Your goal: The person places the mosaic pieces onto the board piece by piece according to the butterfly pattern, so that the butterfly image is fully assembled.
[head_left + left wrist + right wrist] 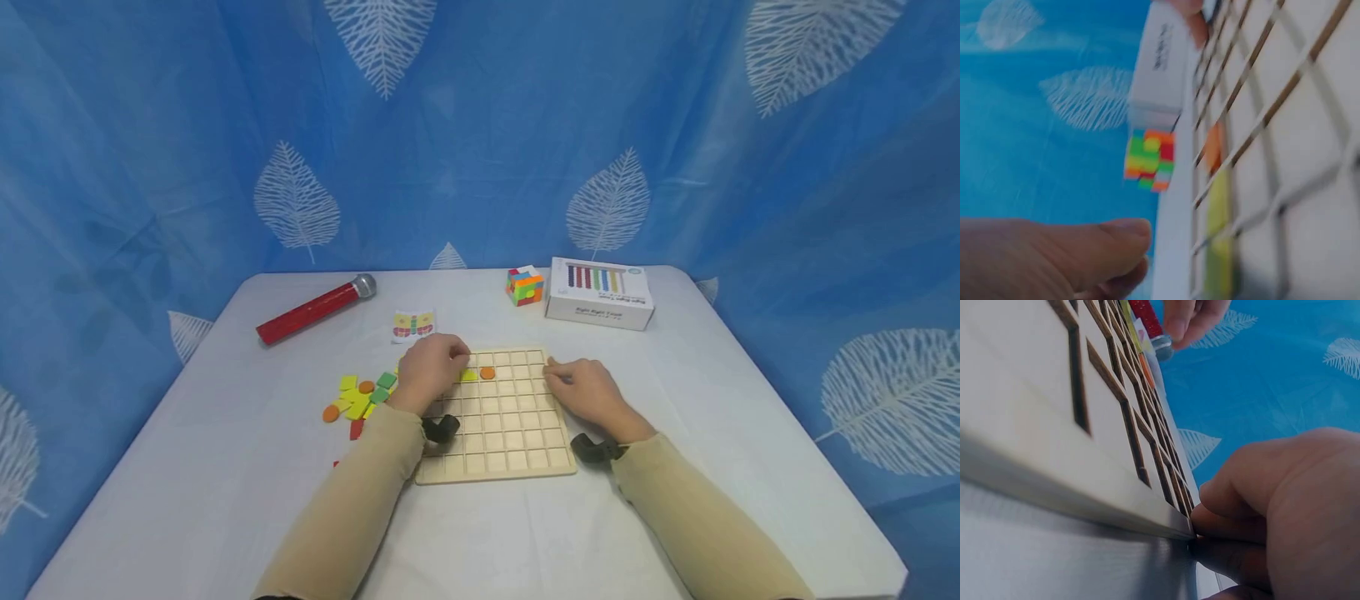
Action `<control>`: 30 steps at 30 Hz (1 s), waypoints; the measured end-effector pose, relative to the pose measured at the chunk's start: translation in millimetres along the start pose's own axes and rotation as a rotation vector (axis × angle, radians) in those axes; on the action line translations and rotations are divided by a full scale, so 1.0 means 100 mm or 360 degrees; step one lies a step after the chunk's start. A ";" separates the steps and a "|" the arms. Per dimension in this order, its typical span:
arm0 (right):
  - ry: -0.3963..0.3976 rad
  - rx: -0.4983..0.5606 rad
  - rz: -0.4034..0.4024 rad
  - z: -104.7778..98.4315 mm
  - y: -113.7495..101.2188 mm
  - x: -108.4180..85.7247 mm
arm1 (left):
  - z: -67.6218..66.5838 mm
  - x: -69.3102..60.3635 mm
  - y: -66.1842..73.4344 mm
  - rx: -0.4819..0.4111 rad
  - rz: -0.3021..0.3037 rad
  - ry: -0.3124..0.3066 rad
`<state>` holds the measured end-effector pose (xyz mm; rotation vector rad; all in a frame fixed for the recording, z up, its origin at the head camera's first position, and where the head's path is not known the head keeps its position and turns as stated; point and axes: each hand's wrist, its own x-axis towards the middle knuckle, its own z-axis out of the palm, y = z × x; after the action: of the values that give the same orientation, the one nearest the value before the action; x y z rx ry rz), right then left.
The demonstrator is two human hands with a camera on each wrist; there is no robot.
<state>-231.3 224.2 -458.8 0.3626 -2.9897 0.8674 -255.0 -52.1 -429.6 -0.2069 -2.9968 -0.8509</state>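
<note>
A wooden grid board (pixel 492 479) lies on the table, its square cells divided by thin ridges. An orange round piece (pixel 487 372) and a yellow square tile (pixel 468 375) sit side by side in a row near its far edge. Over the board's far left part hovers my left hand (pixel 432 371); in the left wrist view its thumb (pixel 1110 244) and a fingertip are close together, with nothing visible between them. My right hand (pixel 588 390) holds the board's far right corner, fingertips against the rim in the right wrist view.
Left of the board lie loose yellow, green, orange and red pieces (pixel 357 408), partly hidden by the left arm. Behind are a butterfly picture card (pixel 413 326), a red microphone (pixel 311 312), a colourful puzzle cube (pixel 525 286) and a white box (pixel 600 293).
</note>
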 end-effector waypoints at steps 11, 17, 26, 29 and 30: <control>0.0002 -0.0050 -0.0034 0.01 -0.02 0.02 | -0.69 -0.22 -0.79 -0.0272 -0.0453 -0.0037; 0.0009 -0.0030 -0.0008 -0.01 0.02 -0.01 | -0.80 -0.40 -1.04 -0.0262 -0.0541 -0.0017; -0.0035 -0.0032 0.0028 -0.02 0.01 0.00 | -0.82 -0.48 -1.24 -0.0143 -0.0636 0.0049; -0.0046 -0.0025 0.0040 0.00 0.01 0.00 | -0.84 -0.51 -1.32 -0.0120 -0.0680 -0.0012; -0.0049 -0.0022 0.0041 0.00 0.01 0.00 | -0.84 -0.51 -1.34 -0.0122 -0.0685 -0.0034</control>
<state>-231.6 224.7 -459.7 0.3410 -3.0337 0.8510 -223.3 -215.4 -430.6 0.4476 -3.0769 -0.9941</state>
